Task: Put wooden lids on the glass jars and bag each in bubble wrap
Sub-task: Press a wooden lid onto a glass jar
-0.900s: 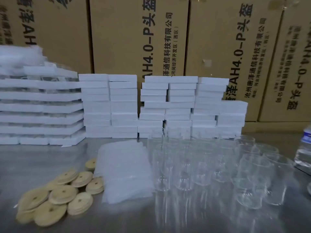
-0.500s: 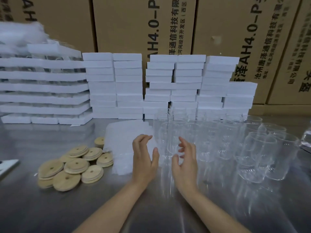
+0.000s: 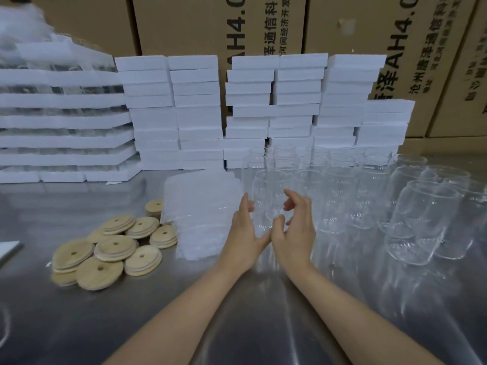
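Hovering at the nearest jar (image 3: 268, 198) mid worktop (image 3: 79, 325), left hand (image 3: 245, 233) straight-fingered, right hand (image 3: 296, 227) loosely curled, neither gripping yet (slippery glass, neighbours (image 3: 340, 196) packed tight toward the right edge), so could easily clink or topple a few grabbing clumsily.

Table (image 3: 79, 325), near edge: bare steel, free passage L to R apart from the two forearms.

Centre-R: glass jars (image 3: 342, 196) packed in rows, sides close or touching. No gap betw. them for a hand; access from above or at front row only.

Centre: stack of bubble bags (image 3: 203, 206) just beside jars' L flank. Left hand (image 3: 245, 233) and right hand (image 3: 295, 227) fill the space at the front-L jar.

L of bags: wooden lids (image 3: 113, 246), loose overlapping pile, hard against the bags. Open steel L of pile and behind it.

Rear: white boxes (image 3: 197, 114) stacked wall-like across the width, cartons (image 3: 184, 27) behind. No passage rearward.
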The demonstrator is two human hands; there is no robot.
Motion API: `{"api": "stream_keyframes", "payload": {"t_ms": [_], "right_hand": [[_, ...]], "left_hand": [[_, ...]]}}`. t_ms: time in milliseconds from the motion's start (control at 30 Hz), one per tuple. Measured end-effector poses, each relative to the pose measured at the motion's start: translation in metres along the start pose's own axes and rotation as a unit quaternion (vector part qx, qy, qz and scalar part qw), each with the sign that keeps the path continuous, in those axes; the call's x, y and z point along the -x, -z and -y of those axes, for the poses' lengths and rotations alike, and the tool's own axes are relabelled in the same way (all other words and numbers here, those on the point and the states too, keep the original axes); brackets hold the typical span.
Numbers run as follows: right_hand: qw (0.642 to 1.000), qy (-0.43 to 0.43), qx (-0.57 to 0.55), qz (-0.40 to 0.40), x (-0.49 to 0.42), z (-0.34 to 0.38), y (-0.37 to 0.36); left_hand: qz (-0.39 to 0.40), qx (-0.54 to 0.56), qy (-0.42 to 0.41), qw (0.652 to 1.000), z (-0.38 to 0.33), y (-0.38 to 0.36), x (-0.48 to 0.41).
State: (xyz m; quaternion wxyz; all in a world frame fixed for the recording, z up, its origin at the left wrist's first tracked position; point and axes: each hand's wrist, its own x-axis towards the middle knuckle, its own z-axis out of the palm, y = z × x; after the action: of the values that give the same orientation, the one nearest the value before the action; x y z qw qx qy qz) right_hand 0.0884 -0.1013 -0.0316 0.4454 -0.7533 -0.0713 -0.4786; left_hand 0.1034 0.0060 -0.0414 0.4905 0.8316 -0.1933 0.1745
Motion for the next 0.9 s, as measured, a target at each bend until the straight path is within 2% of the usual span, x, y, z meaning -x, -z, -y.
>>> {"api": "stream_keyframes", "payload": {"t_ms": [100, 200, 367, 567, 733, 900], "right_hand": [[1.000, -0.004, -0.015, 0.004, 0.001, 0.001, 0.002], [0.997, -0.062, -0.043, 0.011, 0.003, 0.001, 0.004], [0.982, -0.168, -0.087, 0.013, -0.005, -0.009, 0.011], [0.980, -0.176, -0.086, 0.044, -0.009, -0.015, 0.011], [0.978, -0.175, -0.103, 0.054, -0.016, -0.022, 0.011], [0.967, -0.172, -0.163, 0.097, -0.020, -0.025, 0.015]], "left_hand": [[0.002, -0.057, -0.006, 0.998, 0.004, -0.003, -0.003], [0.001, -0.057, -0.014, 0.998, 0.009, -0.005, -0.003], [-0.008, 0.027, -0.013, 1.000, 0.006, -0.003, -0.004], [-0.075, 0.167, -0.033, 0.982, -0.002, 0.004, -0.001], [-0.058, 0.280, 0.003, 0.958, -0.012, 0.006, 0.005], [-0.052, 0.330, 0.045, 0.942, -0.016, 0.009, 0.005]]}}
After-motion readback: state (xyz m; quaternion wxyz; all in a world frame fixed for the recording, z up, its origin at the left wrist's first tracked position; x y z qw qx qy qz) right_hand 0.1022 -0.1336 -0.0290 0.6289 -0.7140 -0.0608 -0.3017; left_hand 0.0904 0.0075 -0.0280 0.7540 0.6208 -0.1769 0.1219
